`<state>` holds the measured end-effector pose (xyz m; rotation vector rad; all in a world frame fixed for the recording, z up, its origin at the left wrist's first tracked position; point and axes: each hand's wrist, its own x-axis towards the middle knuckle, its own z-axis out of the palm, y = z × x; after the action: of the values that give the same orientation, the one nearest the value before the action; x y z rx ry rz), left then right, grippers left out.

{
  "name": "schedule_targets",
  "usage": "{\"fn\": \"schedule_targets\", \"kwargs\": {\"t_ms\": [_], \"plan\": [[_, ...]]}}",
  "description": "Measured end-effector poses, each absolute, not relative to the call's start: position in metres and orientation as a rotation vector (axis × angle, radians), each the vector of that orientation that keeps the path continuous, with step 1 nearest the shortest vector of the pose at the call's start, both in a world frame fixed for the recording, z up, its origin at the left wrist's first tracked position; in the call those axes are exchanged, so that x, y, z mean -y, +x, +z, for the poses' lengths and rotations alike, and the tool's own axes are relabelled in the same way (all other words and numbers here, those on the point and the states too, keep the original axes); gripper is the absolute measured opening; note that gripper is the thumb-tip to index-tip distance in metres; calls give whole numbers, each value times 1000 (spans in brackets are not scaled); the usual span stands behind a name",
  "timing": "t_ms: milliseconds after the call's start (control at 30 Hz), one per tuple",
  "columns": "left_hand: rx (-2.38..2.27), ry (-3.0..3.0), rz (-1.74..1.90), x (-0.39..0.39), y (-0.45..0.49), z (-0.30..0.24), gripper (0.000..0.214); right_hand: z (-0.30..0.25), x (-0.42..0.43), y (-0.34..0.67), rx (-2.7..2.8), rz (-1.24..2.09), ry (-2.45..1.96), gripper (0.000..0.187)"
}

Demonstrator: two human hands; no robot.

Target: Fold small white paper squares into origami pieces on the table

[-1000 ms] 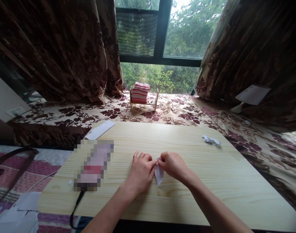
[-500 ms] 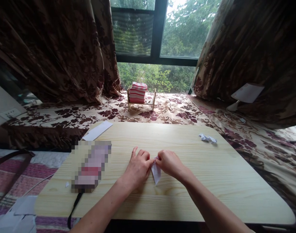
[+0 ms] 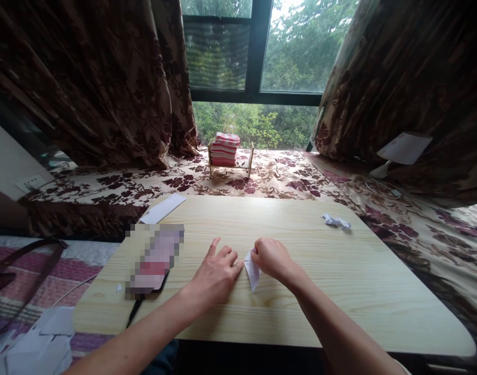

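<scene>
Right hand (image 3: pixel 272 260) pinches folded paper (image 3: pixel 252 273) at middle of table (image 3: pixel 359 291), fingertips hidden; left hand (image 3: pixel 217 271) loosely spread just left, thumb contact unclear; pixelated object (image 3: pixel 156 258) farther left, details lost

The worktop (image 3: pixel 340 297) is showing pale yellow wood grain. The folded paper (image 3: pixel 253 272) is looking white, and white is colouring the paper strip (image 3: pixel 163 209) at the far left corner and the crumpled paper (image 3: pixel 332 221) near the far right corner. Beyond the far edge, stacked cloths (image 3: pixel 224 151) are displaying pink-and-white stripes.
</scene>
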<state>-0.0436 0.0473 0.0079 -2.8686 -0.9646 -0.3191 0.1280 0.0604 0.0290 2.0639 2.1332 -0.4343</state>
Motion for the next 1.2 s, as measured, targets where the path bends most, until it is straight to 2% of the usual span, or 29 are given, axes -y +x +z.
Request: {"fn": "schedule_targets", "kwargs": {"t_ms": [100,200,433,533,633,800,933,1100,1200], "plan": [[1253,-2939,-498,-45,-40,14,20,28,-61,128,-2128,-471,2055,29],[1503,-2966,-655,-47,-25,11,29,27,-63,129,-2131,-525,2042,30],[1511,-2954,-627,-55,-11,-9,22,38,-66,150,-2256,-829,1853,25],[1449,-2975,-606,-58,-16,-9,23,43,-59,162,-2381,-907,1768,33],[1389,-2991,-574,-59,-20,-5,23,42,-46,170,-2502,-861,1779,27],[1374,-2960,-547,-55,-15,3,20,23,-21,174,-2547,-768,1880,32],[1485,-2836,-586,-49,-3,4,28,11,-3,164,-2545,-747,1925,33],[1467,-2713,-599,-55,5,-2,15,16,12,167,-2638,-631,1813,33],[1383,-2764,-579,-65,2,-5,15,20,4,182,-2681,-507,1731,41]]}}
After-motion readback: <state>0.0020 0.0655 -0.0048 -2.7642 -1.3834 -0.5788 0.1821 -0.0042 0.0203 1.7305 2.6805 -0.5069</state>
